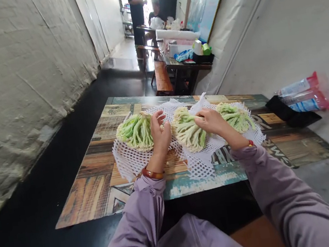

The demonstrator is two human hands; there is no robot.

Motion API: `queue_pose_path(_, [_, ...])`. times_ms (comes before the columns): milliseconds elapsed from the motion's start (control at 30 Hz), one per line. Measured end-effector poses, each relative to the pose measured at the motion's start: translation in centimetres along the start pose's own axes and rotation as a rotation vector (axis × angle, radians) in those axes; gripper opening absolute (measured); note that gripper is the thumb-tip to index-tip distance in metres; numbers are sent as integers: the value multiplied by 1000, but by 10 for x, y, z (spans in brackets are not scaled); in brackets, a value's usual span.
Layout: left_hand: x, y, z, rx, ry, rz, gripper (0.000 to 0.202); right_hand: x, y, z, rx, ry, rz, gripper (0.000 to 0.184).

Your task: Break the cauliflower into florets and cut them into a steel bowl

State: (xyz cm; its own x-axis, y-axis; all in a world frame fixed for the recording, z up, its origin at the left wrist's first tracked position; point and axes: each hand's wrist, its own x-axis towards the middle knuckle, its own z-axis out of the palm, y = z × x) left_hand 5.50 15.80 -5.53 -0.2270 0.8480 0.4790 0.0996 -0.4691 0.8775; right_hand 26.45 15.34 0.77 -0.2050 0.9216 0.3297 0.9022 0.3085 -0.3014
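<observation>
Three cauliflower heads lie stem-side up on white foam netting (130, 161) spread over a patterned table (99, 182). My left hand (160, 134) rests between the left cauliflower (135, 132) and the middle cauliflower (187, 132), fingers loosely curled at the left head's edge. My right hand (212, 120) is closed in a pinch on the top of the middle cauliflower, beside a raised flap of netting. The right cauliflower (236, 117) lies untouched past my right wrist.
Plastic bottles (302, 94) in red-tinted wrap and a black cloth (289, 113) lie at the table's right end by the wall. Beyond stand a bench (162, 76) and a cluttered table (185, 54), with two people (142, 7) farther back. A white wall runs along the left.
</observation>
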Motion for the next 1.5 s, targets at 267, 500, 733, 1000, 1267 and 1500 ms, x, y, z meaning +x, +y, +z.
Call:
queue_pose_path(267, [-14, 1, 18, -200, -253, -307, 55, -36, 20, -1, 164, 369, 197, 28])
queue_pose_path(500, [-19, 18, 17, -368, -525, -112, 96, -40, 0, 9, 354, 444, 284, 36])
queue_pose_path(733, [-21, 14, 18, -403, -319, -396, 66, -44, 0, 11, 436, 218, 122, 38])
queue_pose_path(1000, [-32, 12, 25, -15, -253, -156, 64, -20, -9, -16, 178, 67, 164, 37])
queue_pose_path(1267, [-36, 18, 25, 18, -263, -173, 69, -20, -20, 13, 258, 178, 349, 16])
queue_pose_path(1500, [-26, 18, 16, -146, -285, -220, 68, -25, -34, 21, 147, 307, 304, 20])
